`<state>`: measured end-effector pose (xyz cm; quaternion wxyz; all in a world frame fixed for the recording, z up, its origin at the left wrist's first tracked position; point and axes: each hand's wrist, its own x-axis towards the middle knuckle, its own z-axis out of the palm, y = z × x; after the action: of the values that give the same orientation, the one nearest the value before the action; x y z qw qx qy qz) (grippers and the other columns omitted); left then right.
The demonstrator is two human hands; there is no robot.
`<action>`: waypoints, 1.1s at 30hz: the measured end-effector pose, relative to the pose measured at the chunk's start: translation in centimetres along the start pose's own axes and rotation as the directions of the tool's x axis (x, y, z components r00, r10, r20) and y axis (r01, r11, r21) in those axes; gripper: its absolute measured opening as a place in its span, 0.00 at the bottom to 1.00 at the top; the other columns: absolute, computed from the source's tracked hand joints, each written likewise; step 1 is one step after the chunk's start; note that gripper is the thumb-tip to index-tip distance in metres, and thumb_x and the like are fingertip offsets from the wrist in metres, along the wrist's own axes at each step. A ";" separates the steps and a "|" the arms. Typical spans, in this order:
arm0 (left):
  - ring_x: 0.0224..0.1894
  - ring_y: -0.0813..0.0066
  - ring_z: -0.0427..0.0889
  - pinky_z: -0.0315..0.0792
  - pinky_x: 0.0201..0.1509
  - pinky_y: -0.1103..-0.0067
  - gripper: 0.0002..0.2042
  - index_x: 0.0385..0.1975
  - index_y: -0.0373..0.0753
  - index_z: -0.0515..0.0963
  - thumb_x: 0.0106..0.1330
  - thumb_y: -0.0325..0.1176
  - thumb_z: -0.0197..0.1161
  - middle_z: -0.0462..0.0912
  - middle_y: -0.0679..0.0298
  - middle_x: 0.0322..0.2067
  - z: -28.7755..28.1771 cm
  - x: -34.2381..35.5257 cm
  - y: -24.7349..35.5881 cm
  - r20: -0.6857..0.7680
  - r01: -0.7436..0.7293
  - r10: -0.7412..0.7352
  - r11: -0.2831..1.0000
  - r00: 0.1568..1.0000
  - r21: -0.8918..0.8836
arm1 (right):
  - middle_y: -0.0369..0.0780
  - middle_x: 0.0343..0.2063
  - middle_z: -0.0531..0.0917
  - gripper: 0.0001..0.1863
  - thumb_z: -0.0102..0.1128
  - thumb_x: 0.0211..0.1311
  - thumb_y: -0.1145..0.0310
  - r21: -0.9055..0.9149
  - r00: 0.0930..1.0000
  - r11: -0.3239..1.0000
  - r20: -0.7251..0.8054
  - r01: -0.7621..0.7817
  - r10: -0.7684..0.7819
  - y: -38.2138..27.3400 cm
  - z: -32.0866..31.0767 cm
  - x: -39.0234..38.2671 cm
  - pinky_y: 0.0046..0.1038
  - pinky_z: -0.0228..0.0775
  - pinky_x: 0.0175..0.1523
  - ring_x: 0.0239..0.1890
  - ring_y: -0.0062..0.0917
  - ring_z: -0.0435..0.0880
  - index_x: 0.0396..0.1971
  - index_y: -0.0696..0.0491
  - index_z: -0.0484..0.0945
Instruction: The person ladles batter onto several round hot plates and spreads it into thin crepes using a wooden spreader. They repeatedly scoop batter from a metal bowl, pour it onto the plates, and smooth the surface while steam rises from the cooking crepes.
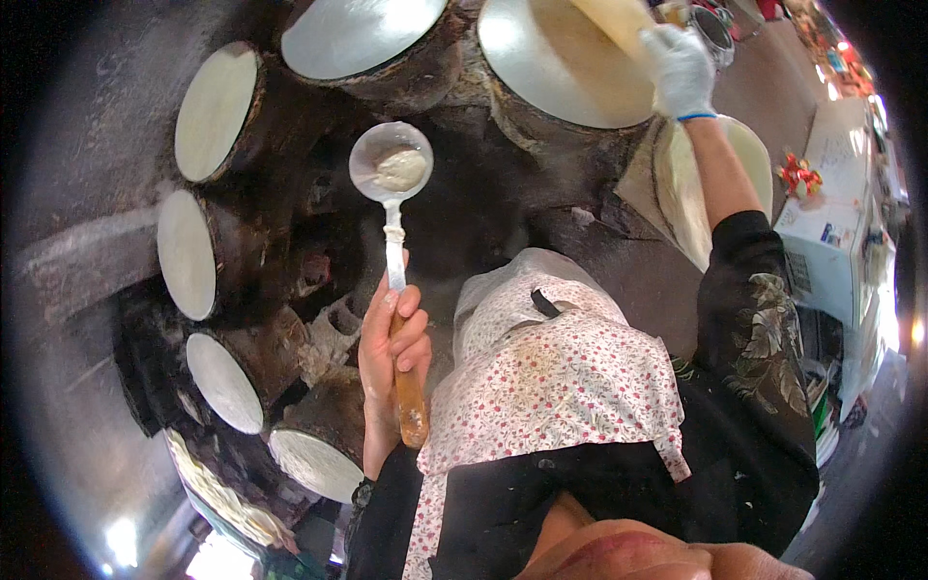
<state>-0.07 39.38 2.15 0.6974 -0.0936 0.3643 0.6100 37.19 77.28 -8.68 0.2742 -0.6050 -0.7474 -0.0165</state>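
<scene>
My left hand (394,348) is wrapped around the wooden handle of a ladle (365,159), which points away from me. Some thick pale batter (401,170) sits in its round bowl, and more is smeared along the neck. At the upper right, my right hand (681,72) wears a white glove with a blue cuff. Its fingers close on a broad pale beige flat piece (619,27), held over the large round griddle (527,63). Blur hides whether that piece is a board or a thin sheet. The griddle looks shiny white at left and tan at right.
Several more round griddles curve around my left, among them one at the top (358,37) and one at the left (186,256). Large pale thin sheets (739,159) lie beneath my right arm. Stacked pale sheets (227,498) stand at the lower left, and a white cabinet (822,222) at the right.
</scene>
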 end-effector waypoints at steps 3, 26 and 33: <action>0.20 0.93 0.61 0.64 0.16 0.92 0.24 0.78 0.38 0.56 0.85 0.30 0.45 0.66 0.69 0.35 -0.8 0.4 0.2 0.002 0.029 -0.029 0.995 1.000 -0.094 | 0.39 0.37 0.90 0.12 0.71 0.66 0.62 0.291 0.910 0.902 -0.170 -0.320 0.378 6.8 -7.0 0.9 0.25 0.79 0.49 0.40 0.27 0.88 0.44 0.51 0.91; 0.16 0.94 0.65 0.66 0.12 0.93 0.25 0.79 0.37 0.52 0.86 0.31 0.44 0.67 0.67 0.31 -0.7 -0.1 -0.2 -0.020 -0.012 0.009 0.993 1.000 -0.114 | 0.45 0.46 0.87 0.21 0.76 0.60 0.68 0.735 -0.177 -0.155 0.048 -0.660 0.983 15.6 -3.7 -38.8 0.38 0.85 0.47 0.40 0.35 0.89 0.48 0.64 0.83; 0.18 0.88 0.66 0.68 0.14 0.89 0.27 0.81 0.37 0.47 0.86 0.30 0.40 0.66 0.65 0.34 -1.4 -0.5 -0.1 0.078 0.034 -0.018 0.977 0.997 -0.209 | 0.40 0.33 0.87 0.15 0.76 0.63 0.62 0.634 -0.181 -0.166 0.041 -0.755 0.983 9.6 -2.3 -38.7 0.36 0.81 0.34 0.27 0.30 0.85 0.41 0.57 0.87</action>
<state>-0.56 38.21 1.41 0.7049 -0.1485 0.2699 0.6390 51.40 44.38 -26.26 0.4994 -0.8379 0.0581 0.2125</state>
